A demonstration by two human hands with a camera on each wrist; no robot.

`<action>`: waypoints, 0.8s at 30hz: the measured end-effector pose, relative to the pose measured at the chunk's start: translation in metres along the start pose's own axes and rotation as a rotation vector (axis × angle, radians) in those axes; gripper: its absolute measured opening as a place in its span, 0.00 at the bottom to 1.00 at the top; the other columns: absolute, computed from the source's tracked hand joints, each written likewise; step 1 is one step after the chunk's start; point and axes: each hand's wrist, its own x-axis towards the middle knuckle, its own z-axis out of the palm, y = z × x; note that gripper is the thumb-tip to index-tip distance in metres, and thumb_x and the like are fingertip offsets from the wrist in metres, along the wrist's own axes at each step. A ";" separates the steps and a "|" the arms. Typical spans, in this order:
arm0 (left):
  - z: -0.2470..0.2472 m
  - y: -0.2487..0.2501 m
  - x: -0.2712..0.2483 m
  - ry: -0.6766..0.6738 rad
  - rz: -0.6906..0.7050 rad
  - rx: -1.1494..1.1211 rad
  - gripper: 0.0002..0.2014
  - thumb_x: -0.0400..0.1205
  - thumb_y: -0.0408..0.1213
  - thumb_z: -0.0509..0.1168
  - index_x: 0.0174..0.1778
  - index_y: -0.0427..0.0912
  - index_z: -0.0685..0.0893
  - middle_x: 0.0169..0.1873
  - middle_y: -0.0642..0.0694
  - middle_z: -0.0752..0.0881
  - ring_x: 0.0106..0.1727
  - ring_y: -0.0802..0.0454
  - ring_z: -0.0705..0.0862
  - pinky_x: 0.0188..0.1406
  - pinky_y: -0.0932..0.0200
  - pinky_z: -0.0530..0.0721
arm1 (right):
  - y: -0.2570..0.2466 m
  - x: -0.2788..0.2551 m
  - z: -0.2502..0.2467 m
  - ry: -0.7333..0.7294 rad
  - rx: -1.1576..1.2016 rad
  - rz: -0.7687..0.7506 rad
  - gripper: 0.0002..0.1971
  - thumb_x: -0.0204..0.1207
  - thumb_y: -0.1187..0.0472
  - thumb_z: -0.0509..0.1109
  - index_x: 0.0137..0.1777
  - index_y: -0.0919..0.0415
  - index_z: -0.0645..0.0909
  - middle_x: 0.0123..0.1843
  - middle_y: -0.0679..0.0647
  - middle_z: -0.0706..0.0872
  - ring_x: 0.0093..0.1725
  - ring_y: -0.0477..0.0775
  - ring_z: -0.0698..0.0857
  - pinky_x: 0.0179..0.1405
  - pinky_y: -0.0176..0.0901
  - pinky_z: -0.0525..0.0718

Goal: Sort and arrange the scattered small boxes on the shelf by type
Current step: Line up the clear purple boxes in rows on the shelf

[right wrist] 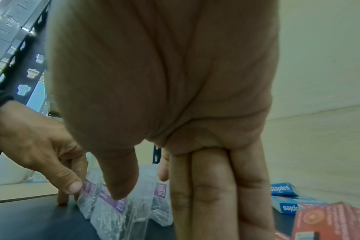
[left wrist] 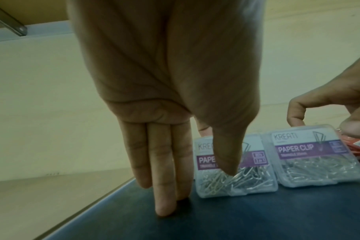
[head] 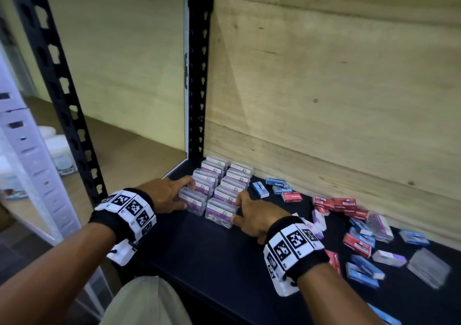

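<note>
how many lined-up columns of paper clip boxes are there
2. Left column stands by the black upright, left hand touching its front; right column beside it, right hand touching its front. Loose paper clip boxes lie further right.
</note>
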 end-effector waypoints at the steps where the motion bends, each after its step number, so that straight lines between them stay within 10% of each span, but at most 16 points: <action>1: -0.001 0.000 -0.001 -0.007 -0.003 -0.011 0.19 0.81 0.52 0.66 0.61 0.62 0.63 0.39 0.52 0.85 0.39 0.52 0.84 0.43 0.58 0.80 | 0.000 -0.001 0.000 0.002 0.002 -0.002 0.24 0.87 0.49 0.59 0.77 0.55 0.56 0.63 0.61 0.83 0.46 0.59 0.82 0.56 0.55 0.86; 14: -0.027 0.011 -0.029 0.095 -0.119 0.059 0.22 0.79 0.54 0.67 0.64 0.64 0.65 0.51 0.54 0.86 0.50 0.51 0.84 0.54 0.56 0.81 | 0.025 -0.019 -0.001 0.018 0.008 -0.051 0.30 0.84 0.46 0.64 0.79 0.57 0.59 0.68 0.62 0.83 0.56 0.60 0.84 0.55 0.47 0.78; 24: -0.059 0.107 0.003 0.074 0.053 0.137 0.16 0.81 0.58 0.64 0.62 0.63 0.71 0.55 0.60 0.82 0.48 0.59 0.82 0.50 0.58 0.82 | 0.130 -0.068 -0.030 0.185 0.153 0.001 0.04 0.80 0.53 0.70 0.50 0.51 0.82 0.39 0.44 0.87 0.41 0.48 0.87 0.43 0.41 0.83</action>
